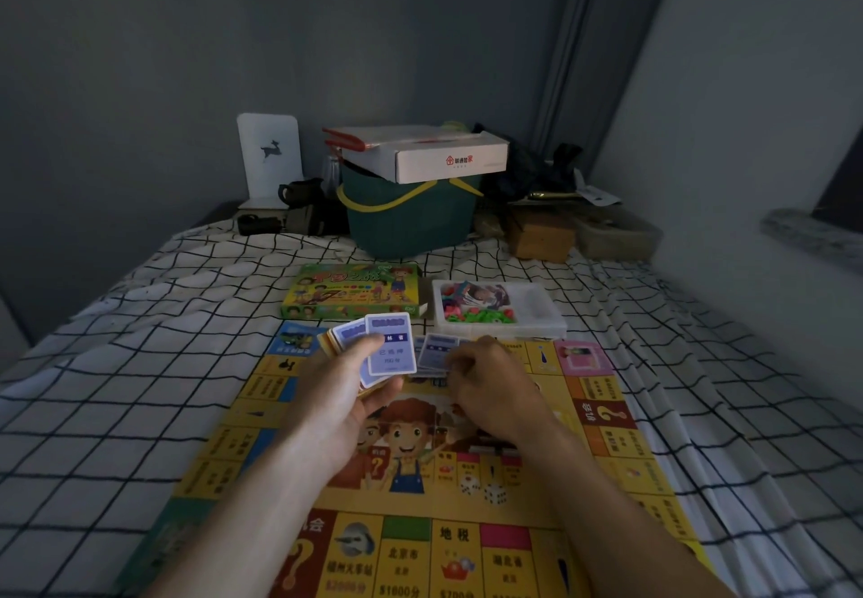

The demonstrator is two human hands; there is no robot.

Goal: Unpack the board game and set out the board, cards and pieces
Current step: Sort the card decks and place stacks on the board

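The yellow game board (621, 471) lies unfolded on the checked bedsheet. My left hand (345, 392) holds a fanned stack of cards (390, 350) above the board, thumb on the top blue card. My right hand (490, 387) rests with curled fingers on the board's far part, at a few blue cards (436, 352) laid there; whether it pinches one is hidden. Beyond the board lie the green game box (350, 291) and a clear plastic tray (537, 322) with coloured pieces and cards.
A green bucket (411, 219) with a white carton (443, 156) on top stands at the bed's far end, among a white stand (268, 158), dark mugs and brown boxes (541, 233). A wall runs along the right side.
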